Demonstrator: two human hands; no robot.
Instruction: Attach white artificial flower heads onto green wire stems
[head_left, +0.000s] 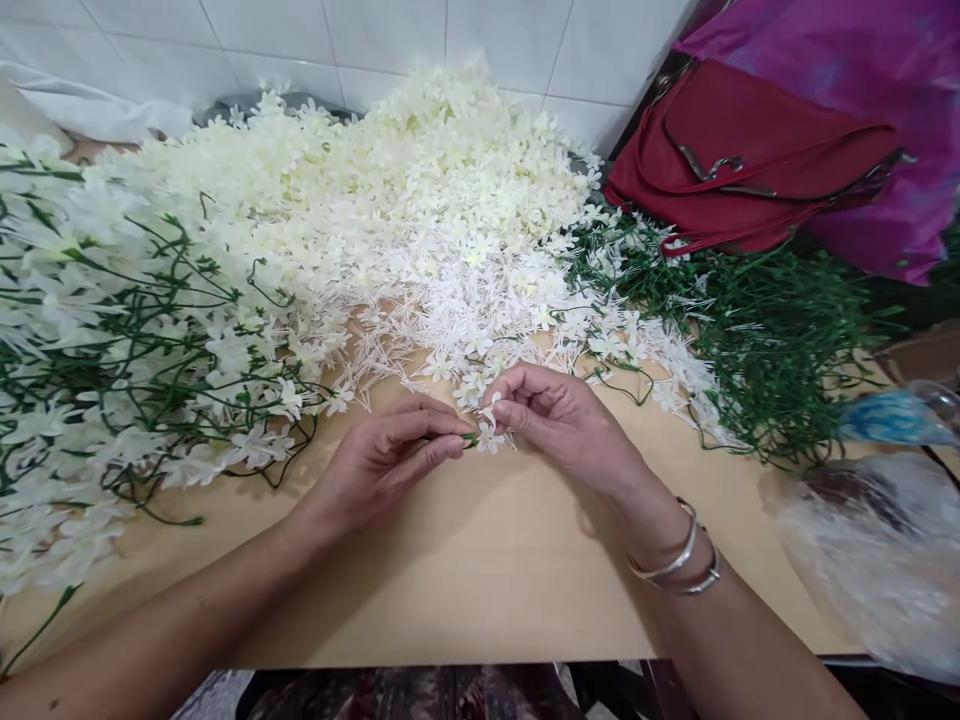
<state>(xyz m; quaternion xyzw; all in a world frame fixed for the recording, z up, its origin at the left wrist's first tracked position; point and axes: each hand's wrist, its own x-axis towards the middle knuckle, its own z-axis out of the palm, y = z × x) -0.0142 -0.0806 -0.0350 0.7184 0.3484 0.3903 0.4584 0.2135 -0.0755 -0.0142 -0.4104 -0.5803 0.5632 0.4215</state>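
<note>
Over the middle of the tan table point(480, 560), my left hand point(382, 460) pinches a green plastic stem point(469, 440) between thumb and fingertips. My right hand point(559, 415) is closed on a small white artificial flower point(489, 436), which sits right at the stem's tip. Whether the flower is pushed onto the stem or only touches it, I cannot tell. Just beyond my hands lie loose white blossoms and thin white stamen pieces point(450, 310). My right wrist carries silver bangles point(682, 560).
A large heap of cream blossoms point(450, 160) rests against the tiled wall point(390, 35). Flowers on green stems point(202, 330) are piled left. Bare green stems point(772, 320) lie right, below a red handbag point(757, 150) and purple bag point(907, 100). A clear plastic bag point(885, 560) sits front right.
</note>
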